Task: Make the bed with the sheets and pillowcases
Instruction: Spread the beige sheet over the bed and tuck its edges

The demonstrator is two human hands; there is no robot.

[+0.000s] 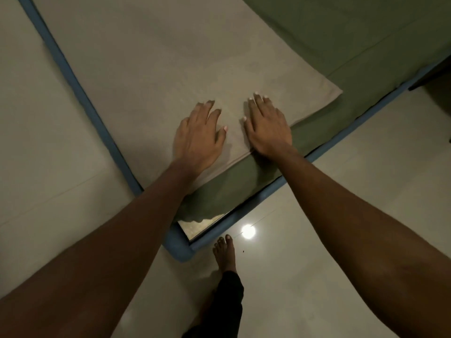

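Note:
A beige folded sheet lies flat on the bed, over a green sheet that covers the mattress. Both of my hands press on the beige sheet near its front edge. My left hand lies flat with its fingers spread. My right hand lies beside it, fingers straight, its heel over the sheet's edge. The green sheet hangs bunched at the bed's near corner.
The blue bed frame runs along the left side and the front, with its corner near my bare foot. Glossy pale floor tiles surround the bed, with a lamp's reflection. A dark piece of furniture stands at the right.

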